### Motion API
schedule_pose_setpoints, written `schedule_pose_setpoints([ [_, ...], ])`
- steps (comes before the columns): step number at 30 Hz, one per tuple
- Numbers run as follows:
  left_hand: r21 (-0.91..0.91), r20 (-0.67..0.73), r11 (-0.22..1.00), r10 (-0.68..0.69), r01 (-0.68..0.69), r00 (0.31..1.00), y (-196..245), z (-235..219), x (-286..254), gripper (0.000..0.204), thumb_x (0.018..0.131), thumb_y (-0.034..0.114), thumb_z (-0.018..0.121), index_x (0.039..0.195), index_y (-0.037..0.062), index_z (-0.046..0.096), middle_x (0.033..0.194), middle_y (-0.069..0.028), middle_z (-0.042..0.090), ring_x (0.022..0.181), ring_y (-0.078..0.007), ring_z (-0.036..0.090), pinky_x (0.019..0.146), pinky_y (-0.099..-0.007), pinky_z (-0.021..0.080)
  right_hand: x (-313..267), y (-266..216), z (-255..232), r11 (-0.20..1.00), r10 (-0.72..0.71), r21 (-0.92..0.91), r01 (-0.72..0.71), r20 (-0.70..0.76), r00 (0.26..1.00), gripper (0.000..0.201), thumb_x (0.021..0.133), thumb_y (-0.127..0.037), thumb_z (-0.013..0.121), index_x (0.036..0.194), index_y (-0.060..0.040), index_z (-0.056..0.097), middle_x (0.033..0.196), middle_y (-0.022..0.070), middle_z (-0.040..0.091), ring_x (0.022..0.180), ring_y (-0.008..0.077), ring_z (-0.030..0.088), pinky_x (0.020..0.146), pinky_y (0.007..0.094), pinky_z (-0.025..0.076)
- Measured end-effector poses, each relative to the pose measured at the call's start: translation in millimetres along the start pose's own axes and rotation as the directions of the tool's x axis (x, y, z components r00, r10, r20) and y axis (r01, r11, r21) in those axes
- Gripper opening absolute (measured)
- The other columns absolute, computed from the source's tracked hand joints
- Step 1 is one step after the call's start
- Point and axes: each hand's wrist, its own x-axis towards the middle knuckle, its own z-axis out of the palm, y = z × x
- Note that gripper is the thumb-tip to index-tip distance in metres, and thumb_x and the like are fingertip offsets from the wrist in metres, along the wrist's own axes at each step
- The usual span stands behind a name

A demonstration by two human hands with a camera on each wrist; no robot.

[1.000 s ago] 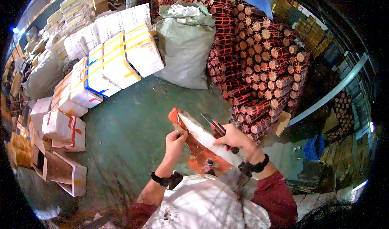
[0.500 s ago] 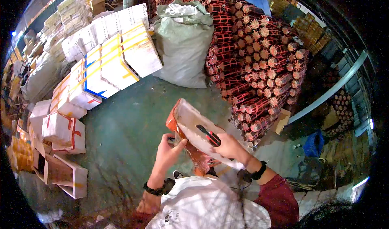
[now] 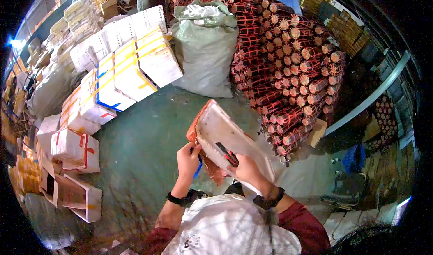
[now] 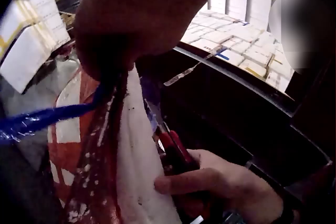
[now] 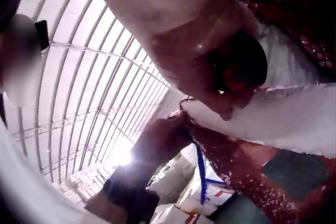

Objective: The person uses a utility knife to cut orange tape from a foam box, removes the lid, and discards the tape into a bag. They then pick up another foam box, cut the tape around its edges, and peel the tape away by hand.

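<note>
A white foam box lid [image 3: 234, 135], its hollow face turned up, is tilted in front of the body. Red-brown tape [image 3: 212, 167] wraps its left side and hangs in a loose flap. At that taped edge my left hand [image 3: 186, 160] pinches a blue tape strip [image 4: 52, 116], which trails out below the fingers. My right hand [image 3: 249, 170] grips a black and red utility knife [image 3: 229, 156] over the lid's hollow, its front end pointing up and left. In the left wrist view, the right thumb [image 4: 168, 184] lies against the foam edge.
White foam boxes [image 3: 128, 72] with yellow, blue and red tape line the left side. A full woven sack [image 3: 205, 52] stands ahead. Dark rolls in red netting [image 3: 293, 74] are piled at the right. Green floor [image 3: 140, 128] lies around the lid.
The lid has turned from nearly edge-on to show its hollow face. My left hand has shifted along the taped edge, and the blue strip now shows under it. The knife stays in my right hand.
</note>
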Motion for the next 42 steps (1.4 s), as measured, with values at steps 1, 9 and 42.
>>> schedule_pose_setpoints([
  [1, -0.111, 0.000, 0.994, 0.017, -0.016, 1.000, -16.1, 5.5, 0.6, 0.024, 0.090, 0.015, 0.066, 0.084, -0.0066, 0.059, 0.064, -0.0141, 0.054, 0.058, -0.0169, 0.044, 0.056, -0.0339, 0.040, 3.6, 12.2, 6.2, 0.983, 0.101, 0.147, -0.110, 0.065, 0.993, 0.037, 0.078, -0.027, 0.079, 0.102, -0.0027, 0.064, 0.075, 0.0170, 0.067, 0.070, 0.0349, 0.068, 0.064, 0.0461, 0.052],
  [9, -0.227, -0.014, 0.973, 0.031, -0.034, 0.999, -10.3, 12.3, -13.0, 0.018, 0.095, 0.007, 0.061, 0.082, -0.0040, 0.055, 0.067, -0.0006, 0.054, 0.066, -0.0086, 0.043, 0.059, -0.0270, 0.039, 8.4, 3.5, 5.5, 0.735, 0.270, 0.520, -0.435, 0.365, 0.891, 0.040, 0.082, -0.021, 0.080, 0.112, -0.0017, 0.062, 0.071, 0.0026, 0.060, 0.046, 0.0122, 0.057, 0.044, 0.0308, 0.046],
  [42, -0.033, 0.228, 0.998, -0.040, 0.049, 0.973, -66.0, -2.3, -34.5, 0.020, 0.089, 0.013, 0.064, 0.081, -0.0049, 0.064, 0.060, -0.0111, 0.058, 0.054, -0.0160, 0.049, 0.053, -0.0335, 0.041, 37.8, 17.7, 45.3, 0.826, 0.084, 0.514, -0.230, 0.292, 0.953, 0.033, 0.078, -0.021, 0.082, 0.098, 0.0010, 0.067, 0.065, 0.0023, 0.062, 0.043, 0.0104, 0.055, 0.041, 0.0292, 0.046],
])
